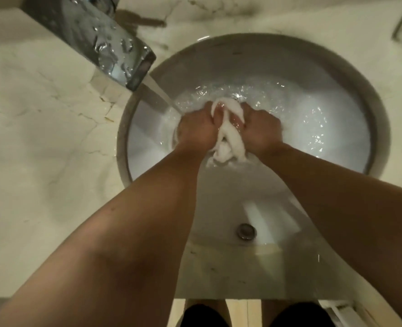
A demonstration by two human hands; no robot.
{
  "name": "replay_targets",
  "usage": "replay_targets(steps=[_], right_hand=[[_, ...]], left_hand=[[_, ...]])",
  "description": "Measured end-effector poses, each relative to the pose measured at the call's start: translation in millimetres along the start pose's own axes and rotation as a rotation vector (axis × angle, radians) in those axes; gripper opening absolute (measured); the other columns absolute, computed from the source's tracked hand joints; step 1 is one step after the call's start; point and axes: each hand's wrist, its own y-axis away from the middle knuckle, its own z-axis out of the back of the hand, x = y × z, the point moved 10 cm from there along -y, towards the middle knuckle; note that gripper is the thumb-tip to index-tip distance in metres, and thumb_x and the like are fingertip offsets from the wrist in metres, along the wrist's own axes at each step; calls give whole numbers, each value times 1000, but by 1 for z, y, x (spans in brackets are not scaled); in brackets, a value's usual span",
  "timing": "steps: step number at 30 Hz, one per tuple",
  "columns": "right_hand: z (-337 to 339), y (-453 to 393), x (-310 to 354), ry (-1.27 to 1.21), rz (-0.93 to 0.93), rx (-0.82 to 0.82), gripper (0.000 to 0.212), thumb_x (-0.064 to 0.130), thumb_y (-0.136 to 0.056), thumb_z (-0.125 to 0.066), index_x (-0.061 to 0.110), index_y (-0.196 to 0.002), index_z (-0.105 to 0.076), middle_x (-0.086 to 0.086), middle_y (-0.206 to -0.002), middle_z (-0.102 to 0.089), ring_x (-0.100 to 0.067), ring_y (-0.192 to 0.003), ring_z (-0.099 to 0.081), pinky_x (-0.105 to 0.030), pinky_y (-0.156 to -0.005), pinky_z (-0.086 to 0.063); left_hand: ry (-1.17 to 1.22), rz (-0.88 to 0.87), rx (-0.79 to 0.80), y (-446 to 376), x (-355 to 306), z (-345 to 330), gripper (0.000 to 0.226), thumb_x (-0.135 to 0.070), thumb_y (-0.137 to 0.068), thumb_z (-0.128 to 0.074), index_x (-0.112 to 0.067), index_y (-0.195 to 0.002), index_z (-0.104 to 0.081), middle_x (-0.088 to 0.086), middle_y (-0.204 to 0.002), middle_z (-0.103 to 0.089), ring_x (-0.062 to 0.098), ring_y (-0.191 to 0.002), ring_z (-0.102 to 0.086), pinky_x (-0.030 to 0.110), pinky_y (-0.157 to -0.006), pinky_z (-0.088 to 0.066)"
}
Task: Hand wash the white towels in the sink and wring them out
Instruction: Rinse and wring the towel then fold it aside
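A pale marbled counter (42, 128) is seen from above, with a round white sink (336, 74) set into it and a chrome tap (105, 41) pouring a stream into churning water. The white towel (228, 135) is held in the middle of the basin, at the water's surface, bunched into a thick rope. Its long axis runs from the far side of the basin toward the person, so it lies straight between the two fists. It is gripped on one side by the left hand (195, 131) and on the other by the right hand (261, 131), both closed tightly round it, knuckles up, the two just beside each other. Neither hand is the nearer; the towel is shared evenly. The next twist is judged to depend on the fists turning in opposite ways about that axis. The overflow hole (246, 231) is seen on the near wall.
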Motion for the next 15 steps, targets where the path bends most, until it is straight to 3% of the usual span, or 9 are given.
replay_targets(steps=[2, 5, 9, 11, 15], right_hand=[[-1, 15, 4, 1, 22, -21, 59, 59, -95, -36, 13, -120, -62, -17, -118, -59, -35, -112, -57, -40, -83, -44], [-5, 25, 14, -16, 80, 3, 70, 62, -82, -35, 7, -107, -70, -15, -152, -41, -33, -138, -36, -46, -104, -33], [-20, 34, 27, 1, 130, 123, 82, 67, -76, -27, 3, -111, -64, -13, -151, -43, -31, -132, -40, -46, -100, -41], [-24, 33, 27, -30, 111, 169, 91, 71, -73, -23, 1, -118, -60, -14, -149, -43, -29, -138, -33, -47, -104, -42], [-26, 22, 29, -14, 76, 254, 104, 75, -67, -18, 1, -131, -54, -10, -160, -28, -27, -149, -17, -51, -106, -41]], left_hand=[[-48, -23, 24, 18, 3, -5, 51, -50, -106, -21, -17, -127, -53, 16, -102, -70, 37, -95, -65, 41, -87, -45], [21, 14, 90, 42, 19, -15, 46, -53, -105, -26, -20, -125, -51, 19, -110, -68, 36, -108, -61, 43, -96, -38], [87, 31, 68, 65, 33, -13, 51, -62, -99, -25, -24, -119, -54, 12, -105, -70, 32, -106, -62, 40, -96, -34], [104, 52, 104, 66, 35, -14, 61, -67, -93, -20, -26, -122, -54, 12, -112, -69, 32, -112, -60, 41, -99, -33], [152, 108, 151, 62, 39, -12, 46, -56, -104, -29, -22, -123, -55, 13, -120, -67, 30, -119, -56, 40, -101, -30]])
